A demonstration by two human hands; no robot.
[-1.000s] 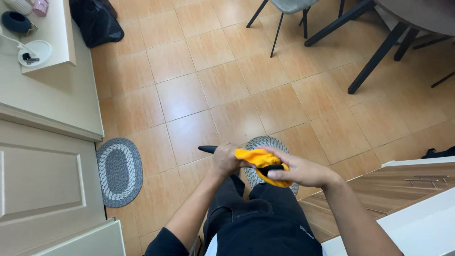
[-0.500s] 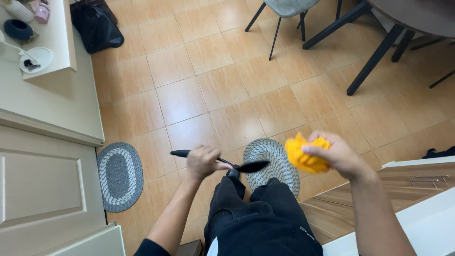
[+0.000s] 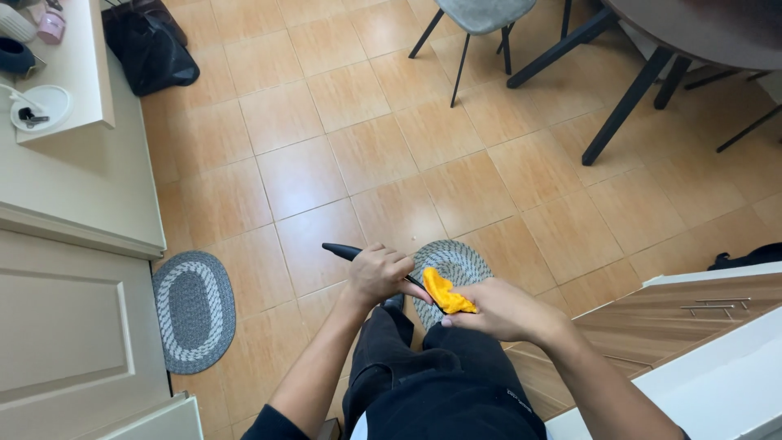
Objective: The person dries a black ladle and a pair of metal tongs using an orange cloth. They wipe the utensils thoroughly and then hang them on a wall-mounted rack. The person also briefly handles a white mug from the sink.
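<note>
Black-handled knife (image 3: 346, 252), bunched orange cloth (image 3: 446, 292)

Orange tiled floor (image 3: 366, 155) with two grey oval rugs (image 3: 194, 310). Beyond the rugs stand a dark round table (image 3: 700, 33) and a grey chair (image 3: 481, 16); left, a cream cabinet (image 3: 73, 187).

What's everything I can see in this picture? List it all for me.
Knife: one, black handle, gripped in the left hand.
Cloth: one, orange-yellow, pressed to the blade by the right hand.
Oval rugs: two, grey woven, one by the door, one under the hands.
Bag: one, black, on the floor top left.
Chair: one, grey seat, top centre.
Table: one, dark, top right.
Floor: tan tiles.
Left hand: closed on the handle.
Right hand: holding the cloth.
</note>
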